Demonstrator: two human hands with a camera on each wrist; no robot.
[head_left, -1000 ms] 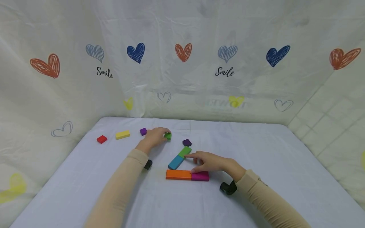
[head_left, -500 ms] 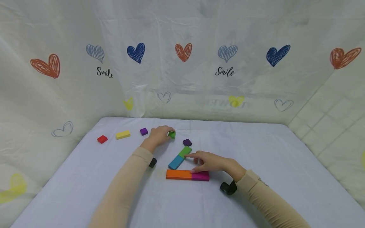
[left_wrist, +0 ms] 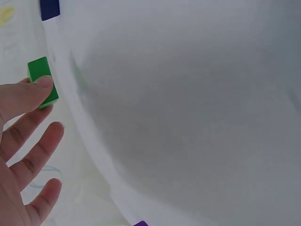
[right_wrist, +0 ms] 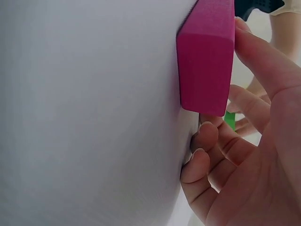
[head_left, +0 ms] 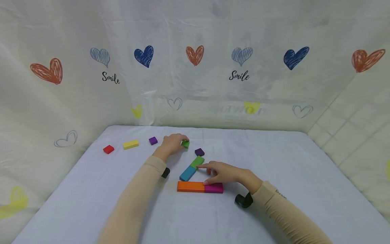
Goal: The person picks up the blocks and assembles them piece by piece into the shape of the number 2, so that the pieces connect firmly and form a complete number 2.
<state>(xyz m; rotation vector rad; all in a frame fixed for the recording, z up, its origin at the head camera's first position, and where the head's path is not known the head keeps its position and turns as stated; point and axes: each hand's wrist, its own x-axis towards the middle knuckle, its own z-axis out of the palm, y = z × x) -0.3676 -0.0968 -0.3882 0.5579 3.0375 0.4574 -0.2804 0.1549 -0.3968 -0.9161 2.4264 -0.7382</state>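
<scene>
At the back of the table, my left hand [head_left: 171,145] pinches a small green block [left_wrist: 36,68] between thumb and fingers; the other fingers are spread in the left wrist view. A dark purple block [head_left: 199,152] lies just to its right. My right hand [head_left: 226,172] has its index finger stretched to the light green block [head_left: 198,161], which joins a blue block [head_left: 188,173] in a slanted row. The right thumb rests at the seam of the orange block [head_left: 190,186] and the magenta block [right_wrist: 205,70], which lie end to end in front.
Toward the back left are a red block [head_left: 108,149], a yellow block [head_left: 131,144] and a purple block [head_left: 153,140]. The white-covered table [head_left: 274,156] ends at a curtain [head_left: 210,30] printed with hearts. A black wrist camera [head_left: 244,201] sits under the right wrist.
My left hand has moved right and slightly back with the small green block, toward the dark purple block. My right hand has kept its place over the rows.
</scene>
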